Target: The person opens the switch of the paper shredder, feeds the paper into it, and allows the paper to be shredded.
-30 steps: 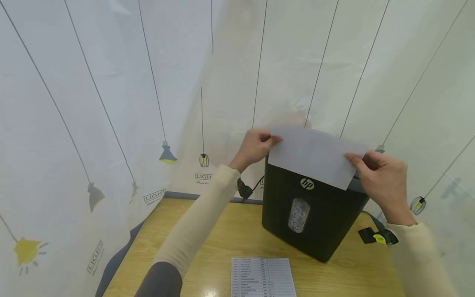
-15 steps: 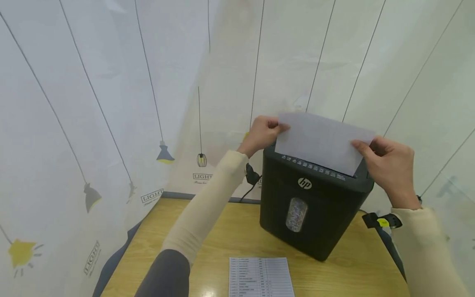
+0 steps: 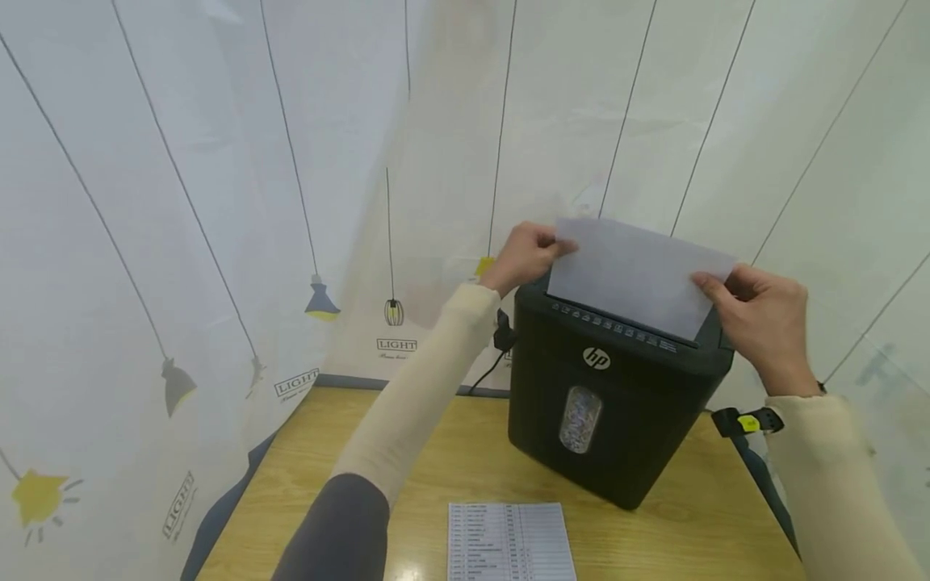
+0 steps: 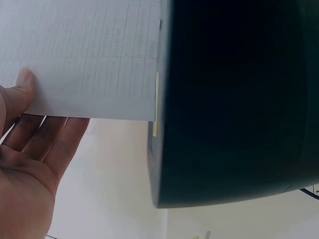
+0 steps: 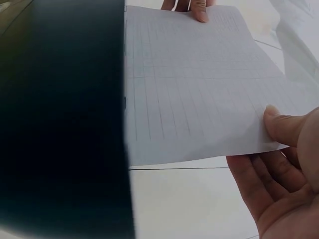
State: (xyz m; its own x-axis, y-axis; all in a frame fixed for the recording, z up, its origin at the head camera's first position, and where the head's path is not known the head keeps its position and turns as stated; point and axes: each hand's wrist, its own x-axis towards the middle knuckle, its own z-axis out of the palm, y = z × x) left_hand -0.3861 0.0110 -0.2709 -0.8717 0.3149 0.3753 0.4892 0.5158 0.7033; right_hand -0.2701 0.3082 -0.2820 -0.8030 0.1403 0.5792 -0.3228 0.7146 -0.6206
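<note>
A sheet of paper (image 3: 639,274) stands upright at the top slot of a black HP paper shredder (image 3: 610,411). My left hand (image 3: 523,257) pinches its left edge between thumb and fingers. On the opposite edge, my right hand (image 3: 770,323) grips the sheet the same way. Faint ruled lines show through the paper (image 4: 99,64) in the left wrist view, where its lower edge meets the shredder (image 4: 234,104). Both hands appear in the right wrist view, the right hand (image 5: 284,164) nearer the camera. How deep the edge sits in the slot cannot be told.
A printed list (image 3: 512,541) lies on the wooden table (image 3: 429,452) in front of the shredder. A black plug and cord (image 3: 504,332) hang behind its left side. Lamp-patterned sheeting (image 3: 349,161) covers the wall. Shreds show through the shredder's window (image 3: 581,420).
Both hands have raised the sheet and shifted it right and back, from in front of the shredder's upper face to its top slot. The row of icons below the slot is now uncovered.
</note>
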